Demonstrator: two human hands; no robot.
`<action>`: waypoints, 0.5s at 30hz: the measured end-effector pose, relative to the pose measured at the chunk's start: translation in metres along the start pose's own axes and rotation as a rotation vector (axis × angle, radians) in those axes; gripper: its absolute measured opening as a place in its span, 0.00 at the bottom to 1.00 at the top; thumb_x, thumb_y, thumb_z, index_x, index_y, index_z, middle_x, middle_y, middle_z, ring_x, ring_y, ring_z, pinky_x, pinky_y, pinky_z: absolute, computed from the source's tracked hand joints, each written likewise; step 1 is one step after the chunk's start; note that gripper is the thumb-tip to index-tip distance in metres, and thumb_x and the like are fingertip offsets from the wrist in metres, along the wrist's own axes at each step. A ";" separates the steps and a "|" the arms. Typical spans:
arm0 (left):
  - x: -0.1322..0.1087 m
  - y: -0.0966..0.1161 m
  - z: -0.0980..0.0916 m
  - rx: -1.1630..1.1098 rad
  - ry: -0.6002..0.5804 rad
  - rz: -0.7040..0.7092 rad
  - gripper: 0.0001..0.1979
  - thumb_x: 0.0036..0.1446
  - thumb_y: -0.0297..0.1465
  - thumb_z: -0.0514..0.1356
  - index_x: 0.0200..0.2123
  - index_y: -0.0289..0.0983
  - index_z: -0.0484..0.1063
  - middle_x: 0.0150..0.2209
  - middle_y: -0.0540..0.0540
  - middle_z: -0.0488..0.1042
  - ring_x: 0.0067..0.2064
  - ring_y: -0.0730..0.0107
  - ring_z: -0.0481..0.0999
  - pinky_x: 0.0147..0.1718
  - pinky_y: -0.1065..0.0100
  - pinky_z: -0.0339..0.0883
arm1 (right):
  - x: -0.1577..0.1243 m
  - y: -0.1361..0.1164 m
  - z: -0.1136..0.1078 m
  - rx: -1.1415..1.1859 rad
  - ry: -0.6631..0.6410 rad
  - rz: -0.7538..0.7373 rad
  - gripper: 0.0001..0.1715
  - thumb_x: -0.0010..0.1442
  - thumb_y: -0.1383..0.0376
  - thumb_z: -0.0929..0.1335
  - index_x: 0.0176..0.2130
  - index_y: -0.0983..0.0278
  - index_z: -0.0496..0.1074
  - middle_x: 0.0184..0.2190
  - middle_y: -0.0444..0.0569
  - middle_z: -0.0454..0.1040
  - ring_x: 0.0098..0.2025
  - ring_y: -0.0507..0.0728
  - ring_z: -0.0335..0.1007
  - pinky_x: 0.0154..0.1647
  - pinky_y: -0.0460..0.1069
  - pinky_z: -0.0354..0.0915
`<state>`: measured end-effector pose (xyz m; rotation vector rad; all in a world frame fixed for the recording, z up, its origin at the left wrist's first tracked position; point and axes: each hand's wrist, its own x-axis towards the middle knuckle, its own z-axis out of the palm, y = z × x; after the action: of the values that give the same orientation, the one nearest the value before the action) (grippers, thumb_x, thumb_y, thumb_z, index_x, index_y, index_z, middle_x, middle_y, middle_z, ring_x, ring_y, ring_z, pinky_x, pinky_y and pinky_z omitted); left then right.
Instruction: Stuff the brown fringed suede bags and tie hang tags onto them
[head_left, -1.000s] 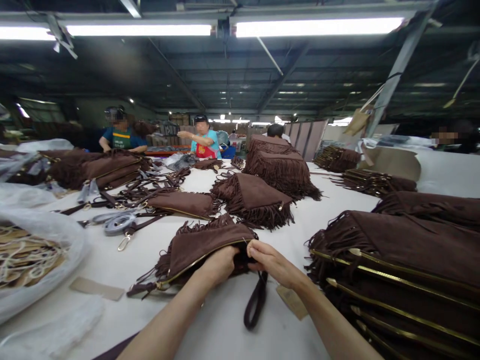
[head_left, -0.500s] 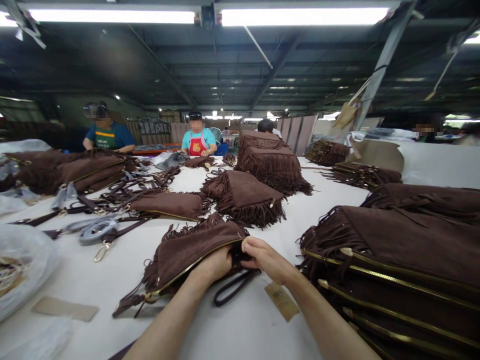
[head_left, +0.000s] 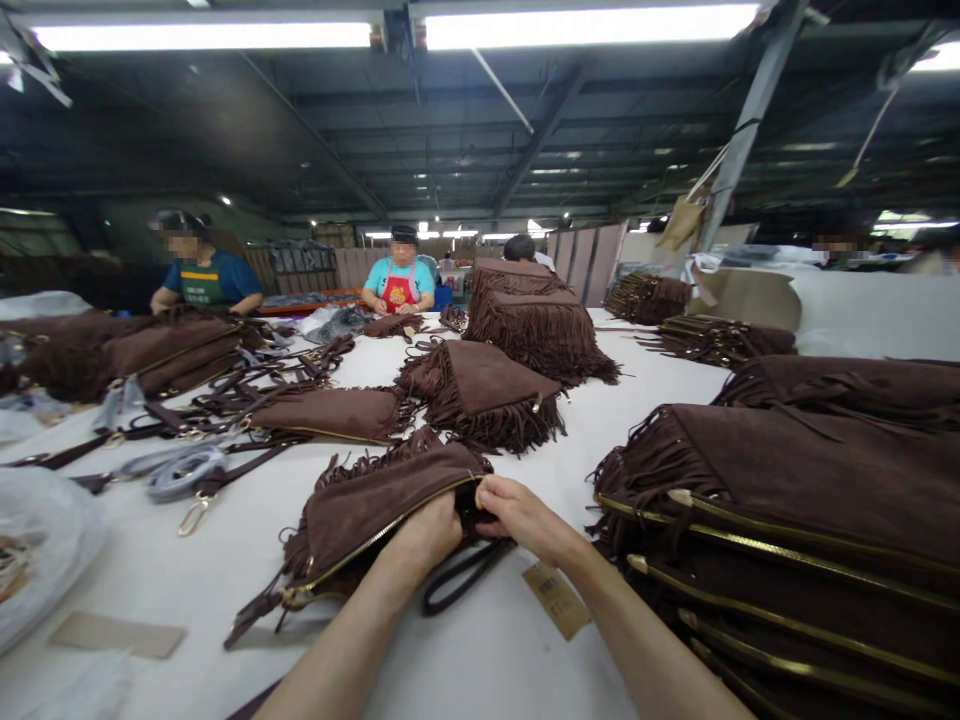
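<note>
A dark brown fringed suede bag (head_left: 382,505) lies in front of me with its gold zip open. My left hand (head_left: 431,525) reaches into the opening, its fingers hidden inside the bag. At the right end of the zip, my right hand (head_left: 517,512) pinches the bag's edge between thumb and fingers. A dark wrist strap (head_left: 461,585) loops on the table below the bag. The tan paper tag (head_left: 556,600) hangs beside my right forearm. A tasselled zip pull (head_left: 251,612) rests at the bag's left end.
Stacked fringed bags (head_left: 810,480) fill the right side, and another pile (head_left: 529,310) rises at the back. Straps with metal clips (head_left: 195,515) and a clear plastic bag (head_left: 45,540) lie on the left. Two co-workers (head_left: 397,280) in aprons work across the white table (head_left: 465,670).
The whole view has shifted slightly, so things sit a little further left. Both hands keep their places at the bag, the left inside and the right on its edge.
</note>
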<state>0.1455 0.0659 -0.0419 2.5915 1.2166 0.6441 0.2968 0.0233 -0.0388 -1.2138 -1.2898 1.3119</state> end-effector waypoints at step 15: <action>0.008 -0.011 0.003 -0.386 -0.110 -0.062 0.24 0.46 0.22 0.51 0.49 0.32 0.71 0.53 0.39 0.73 0.56 0.54 0.68 0.61 0.53 0.55 | 0.001 0.001 -0.002 -0.017 0.021 -0.018 0.10 0.53 0.60 0.66 0.26 0.63 0.63 0.30 0.42 0.60 0.36 0.53 0.60 0.41 0.52 0.71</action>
<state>0.1443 0.0792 -0.0462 2.2301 1.0188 0.6418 0.2989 0.0244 -0.0399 -1.2215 -1.2965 1.2748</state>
